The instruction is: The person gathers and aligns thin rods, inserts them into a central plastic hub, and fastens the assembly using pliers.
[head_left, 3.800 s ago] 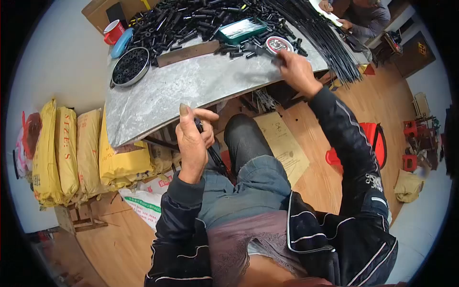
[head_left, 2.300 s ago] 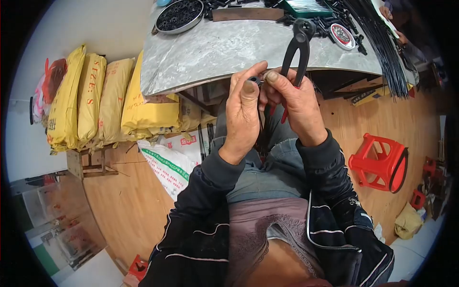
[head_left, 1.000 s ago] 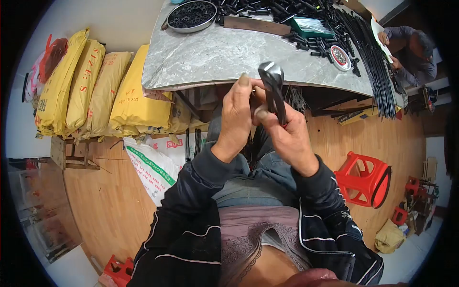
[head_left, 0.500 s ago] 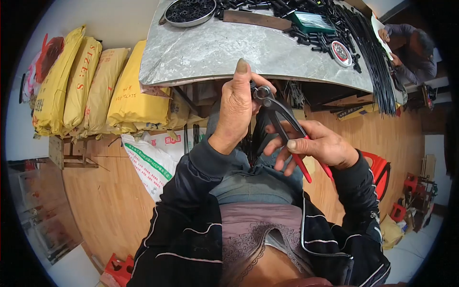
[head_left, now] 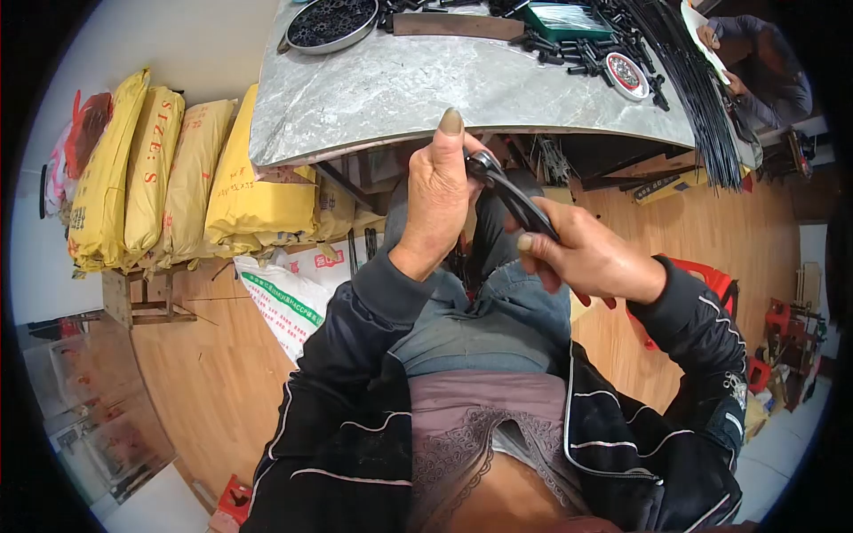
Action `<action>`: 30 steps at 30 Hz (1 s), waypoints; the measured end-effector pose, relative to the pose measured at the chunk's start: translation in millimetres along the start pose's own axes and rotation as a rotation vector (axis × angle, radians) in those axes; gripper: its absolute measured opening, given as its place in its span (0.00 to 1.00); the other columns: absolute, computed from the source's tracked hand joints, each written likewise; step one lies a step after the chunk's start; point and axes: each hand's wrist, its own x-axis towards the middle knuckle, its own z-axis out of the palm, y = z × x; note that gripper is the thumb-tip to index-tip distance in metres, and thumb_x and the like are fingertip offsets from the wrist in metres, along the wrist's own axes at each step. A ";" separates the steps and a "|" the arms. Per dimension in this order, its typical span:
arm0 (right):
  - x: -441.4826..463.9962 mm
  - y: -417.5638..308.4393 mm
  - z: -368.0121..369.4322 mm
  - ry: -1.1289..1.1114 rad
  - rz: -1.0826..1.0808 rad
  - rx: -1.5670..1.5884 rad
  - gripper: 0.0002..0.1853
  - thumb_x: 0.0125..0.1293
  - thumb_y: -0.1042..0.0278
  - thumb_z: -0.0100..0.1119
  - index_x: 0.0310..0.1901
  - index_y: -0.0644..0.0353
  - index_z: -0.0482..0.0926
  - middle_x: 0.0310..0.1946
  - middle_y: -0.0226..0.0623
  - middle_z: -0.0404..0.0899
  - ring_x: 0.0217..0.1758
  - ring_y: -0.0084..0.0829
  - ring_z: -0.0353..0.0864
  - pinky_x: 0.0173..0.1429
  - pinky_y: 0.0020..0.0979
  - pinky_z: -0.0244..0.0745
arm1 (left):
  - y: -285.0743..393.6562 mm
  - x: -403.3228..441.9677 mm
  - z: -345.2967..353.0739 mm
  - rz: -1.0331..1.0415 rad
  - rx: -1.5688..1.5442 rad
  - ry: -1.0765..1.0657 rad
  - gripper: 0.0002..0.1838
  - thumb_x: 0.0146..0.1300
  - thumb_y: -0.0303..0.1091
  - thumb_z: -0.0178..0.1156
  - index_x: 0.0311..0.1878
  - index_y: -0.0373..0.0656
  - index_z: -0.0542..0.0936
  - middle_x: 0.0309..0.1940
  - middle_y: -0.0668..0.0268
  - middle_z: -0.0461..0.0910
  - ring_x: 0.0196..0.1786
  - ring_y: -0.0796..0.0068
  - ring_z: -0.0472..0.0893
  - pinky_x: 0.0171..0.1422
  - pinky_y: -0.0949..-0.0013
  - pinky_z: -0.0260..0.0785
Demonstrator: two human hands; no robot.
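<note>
My right hand (head_left: 586,247) is wrapped around the red-tipped handles of black end-cutting pincers (head_left: 524,206). The handles are squeezed together, and the pincers' head lies against the fingers of my left hand (head_left: 437,191). That hand is closed with its thumb pointing up; a dark bit shows by the pincers' jaws, but what the fingers hold is mostly hidden. Both hands are in front of the near edge of the grey marbled table (head_left: 382,107), above my lap.
On the table are a round pan of small black rings (head_left: 333,22), a brown flat strip (head_left: 458,27), a green tray (head_left: 569,19), a small round dish (head_left: 627,75), black tubular pieces and long black rods (head_left: 711,147). Yellow sacks (head_left: 258,191) stand left. Another person (head_left: 764,67) sits at far right.
My right hand has closed, bringing the spread pincer handles together. The pincers have turned slightly, with their head still at my left hand. The view has shifted a little.
</note>
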 end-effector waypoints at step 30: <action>78.8 1.0 -58.5 0.540 -0.369 -0.562 0.17 0.65 0.61 0.59 0.46 0.65 0.69 0.30 0.58 0.77 0.38 0.59 0.77 0.37 0.47 0.69 | 119.3 31.7 -31.3 0.750 0.140 0.296 0.17 0.77 0.42 0.40 0.56 0.39 0.70 0.25 0.71 0.67 0.22 0.84 0.64 0.29 0.77 0.63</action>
